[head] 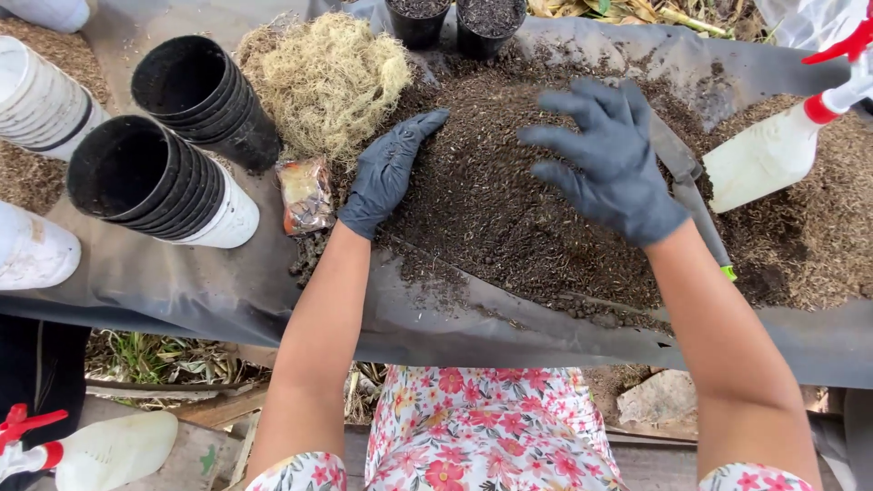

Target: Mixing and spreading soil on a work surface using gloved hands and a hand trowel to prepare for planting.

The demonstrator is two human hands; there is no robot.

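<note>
A broad heap of dark potting soil (491, 209) lies on a grey plastic sheet (182, 282). My left hand (386, 173), in a dark glove, rests edge-on against the heap's left side with fingers together. My right hand (609, 159), also gloved, hovers over the right part of the heap with fingers spread and nothing in it. A grey trowel (687, 182) lies just right of that hand, partly under it.
Two stacks of black and white pots (173, 173) lie on their sides at left, beside a clump of pale dry moss (327, 77) and a small foil packet (306, 193). Two soil-filled black pots (455, 18) stand at the back. A white spray bottle (782, 141) lies at right, another (91, 450) at bottom left.
</note>
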